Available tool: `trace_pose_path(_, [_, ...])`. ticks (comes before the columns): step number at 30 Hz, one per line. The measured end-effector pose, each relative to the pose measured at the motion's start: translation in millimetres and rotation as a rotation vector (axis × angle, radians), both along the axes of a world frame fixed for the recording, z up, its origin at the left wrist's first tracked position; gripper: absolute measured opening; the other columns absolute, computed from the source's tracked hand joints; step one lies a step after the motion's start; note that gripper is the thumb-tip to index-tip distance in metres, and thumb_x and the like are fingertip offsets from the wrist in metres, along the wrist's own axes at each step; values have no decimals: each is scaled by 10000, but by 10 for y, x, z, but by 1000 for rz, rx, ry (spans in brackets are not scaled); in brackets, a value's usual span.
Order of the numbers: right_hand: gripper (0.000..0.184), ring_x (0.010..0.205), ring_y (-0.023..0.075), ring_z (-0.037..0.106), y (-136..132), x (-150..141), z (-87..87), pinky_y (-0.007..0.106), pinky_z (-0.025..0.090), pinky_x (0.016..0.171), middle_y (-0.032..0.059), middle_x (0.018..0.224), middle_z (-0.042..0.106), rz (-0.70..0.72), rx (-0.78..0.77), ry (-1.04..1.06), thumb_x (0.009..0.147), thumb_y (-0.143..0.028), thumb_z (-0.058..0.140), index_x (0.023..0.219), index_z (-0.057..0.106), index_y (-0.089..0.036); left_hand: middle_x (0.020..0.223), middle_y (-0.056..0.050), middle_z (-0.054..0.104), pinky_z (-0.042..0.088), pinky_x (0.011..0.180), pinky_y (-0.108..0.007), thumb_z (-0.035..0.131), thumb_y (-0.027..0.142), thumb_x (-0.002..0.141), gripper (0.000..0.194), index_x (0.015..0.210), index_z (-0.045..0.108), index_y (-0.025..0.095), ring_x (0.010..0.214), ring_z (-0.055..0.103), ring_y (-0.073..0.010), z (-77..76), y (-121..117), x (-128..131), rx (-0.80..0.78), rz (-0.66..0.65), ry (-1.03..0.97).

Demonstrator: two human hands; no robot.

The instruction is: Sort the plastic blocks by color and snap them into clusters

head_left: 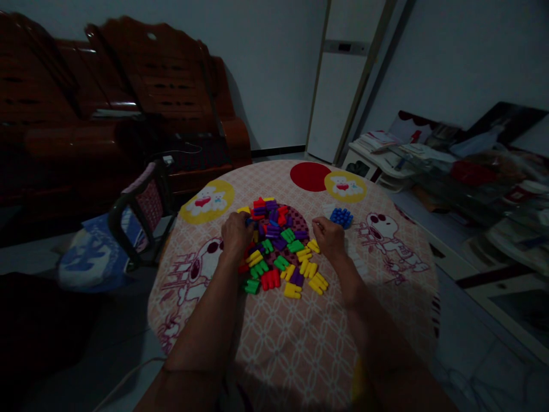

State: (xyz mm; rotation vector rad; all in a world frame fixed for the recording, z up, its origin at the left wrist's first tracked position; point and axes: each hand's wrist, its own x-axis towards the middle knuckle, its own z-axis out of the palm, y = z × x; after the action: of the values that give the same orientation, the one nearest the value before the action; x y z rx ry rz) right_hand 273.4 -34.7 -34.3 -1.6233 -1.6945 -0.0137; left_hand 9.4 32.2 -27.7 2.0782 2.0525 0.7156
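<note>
A loose heap of plastic building blocks in red, yellow, green and purple [278,243] lies on the round table between my hands. At the heap's left edge my left hand [237,233] reaches down with bent fingers, closed at a blue block [249,221] that shows partly by the fingertips. To the right of the heap, my right hand [329,236] is raised with curled fingers pressed together; whatever they may hold is hidden. Just beyond that hand sits a tight group of blue blocks [342,217]. Yellow blocks [309,266] lie nearest to the right wrist.
A patterned cloth [295,337] covers the table. A small chair [143,212] stands at its left, with wooden seating [158,86] behind. On the right, a cabinet [454,240] carries papers and bags. A tall white unit [343,80] is at the back.
</note>
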Motion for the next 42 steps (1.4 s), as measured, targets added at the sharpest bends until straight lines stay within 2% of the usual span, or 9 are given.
trace_pose_path(3, [264, 773, 204, 691, -12, -53, -28, 268, 433, 698, 87, 858, 766, 36, -1, -5, 947, -274, 490, 922, 740, -194, 1119, -146, 730, 520, 907, -408, 643, 284, 863, 305, 1143, 712, 187, 1059, 673, -315, -48, 11, -12, -62, -17, 29])
trace_pose_path(8, [247, 767, 197, 688, -9, -45, -50, 261, 429, 693, 91, 854, 768, 46, 12, 6, 935, -255, 505, 919, 740, -183, 1109, -108, 746, 502, 942, -365, 563, 198, 891, 287, 1132, 718, 188, 1069, 678, -264, -24, 29, -1, -59, -34, -11])
trace_pose_path(20, [224, 735, 188, 675, -6, -61, -89, 260, 405, 677, 81, 838, 765, 50, -55, -19, 946, -266, 527, 927, 738, -192, 1167, -124, 720, 482, 902, -375, 637, 263, 840, 326, 1148, 720, 197, 1082, 658, -294, -108, 68, -51, -126, -127, 13])
trace_pose_path(25, [203, 733, 186, 676, 1, -51, -90, 261, 411, 683, 81, 848, 770, 55, -56, -9, 928, -246, 543, 911, 739, -196, 945, -73, 741, 495, 837, -353, 707, 253, 736, 241, 967, 715, 185, 912, 673, -254, -40, 77, -73, -82, -111, -199])
trace_pose_path(28, [207, 729, 183, 672, 5, -59, -92, 258, 421, 687, 75, 842, 766, 61, -36, 26, 926, -252, 541, 901, 741, -203, 805, -27, 717, 512, 739, -329, 711, 290, 701, 236, 912, 696, 187, 766, 666, -215, 34, 68, -60, -10, -123, -569])
trace_pose_path(31, [230, 706, 178, 662, 3, -95, -81, 264, 433, 688, 67, 813, 756, 105, -14, 98, 936, -297, 541, 875, 743, -205, 780, -24, 712, 515, 655, -303, 749, 368, 668, 329, 921, 688, 169, 675, 650, -186, 98, 22, 31, -48, -281, -959])
trace_pose_path(33, [248, 699, 177, 659, -1, -130, -61, 271, 444, 685, 63, 804, 751, 170, -21, 171, 931, -350, 558, 864, 746, -202, 791, -36, 719, 516, 650, -293, 787, 388, 645, 363, 908, 691, 158, 682, 653, -182, 127, -41, 152, -87, -391, -1069])
trace_pose_path(38, [257, 652, 161, 638, -7, -179, 18, 260, 477, 619, 19, 757, 729, 348, -139, 484, 840, -440, 650, 868, 746, -202, 733, -15, 686, 488, 614, -260, 760, 349, 722, 275, 917, 714, 161, 654, 636, -164, 144, -234, 529, -69, -539, -981])
trace_pose_path(42, [264, 500, 133, 565, -9, -158, 81, 241, 439, 487, -14, 625, 661, 368, -229, 735, 753, -459, 692, 780, 692, -196, 764, -22, 700, 493, 628, -266, 718, 321, 772, 213, 920, 709, 168, 688, 656, -179, 97, -318, 689, -42, -586, -897])
